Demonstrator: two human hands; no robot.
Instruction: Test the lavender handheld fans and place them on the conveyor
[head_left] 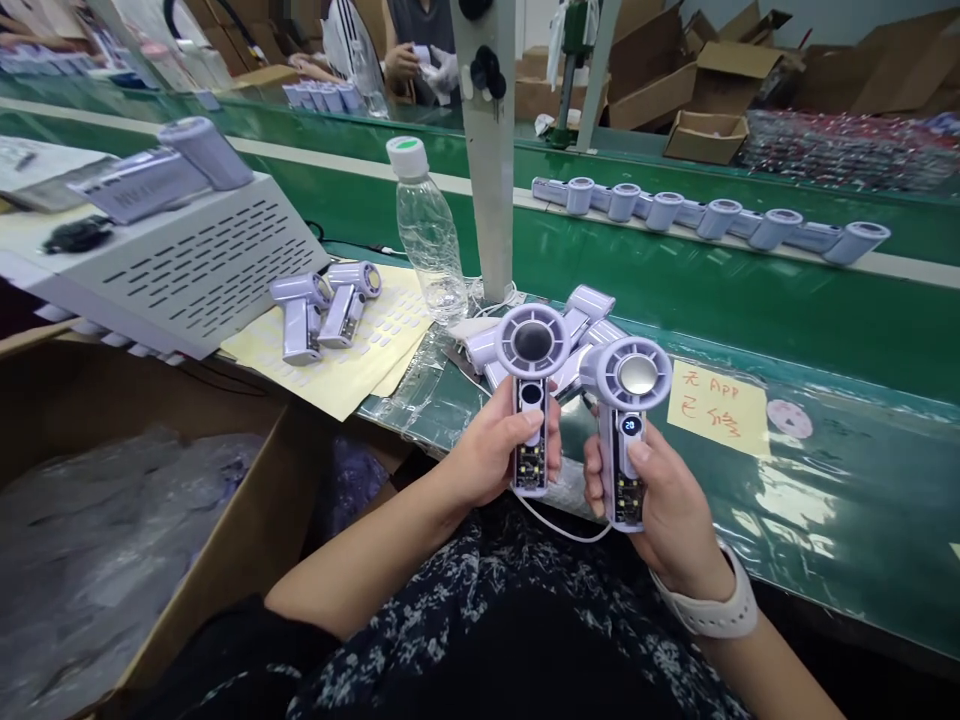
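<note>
My left hand (491, 445) is wrapped round the handle of a lilac handheld fan (532, 345), its thumb on the button and its small display dark. In my right hand (667, 500) is a second lilac fan (634, 374), held upright, with "20" lit on its display and my thumb just below. Both handles show bare circuit boards in their lower part. Behind the two fans lies a pile of similar fans (589, 305), partly hidden. A white cable hangs in a loop beneath my hands.
A plastic bottle (431, 235) and a metal post (491, 160) stand behind. Two fans (301, 325) lie on yellow paper (337, 385), left, beside a vented metal box (217, 260). Fans line the conveyor (922, 270). A carton (255, 540) holds plastic bags. Across, a person handles something.
</note>
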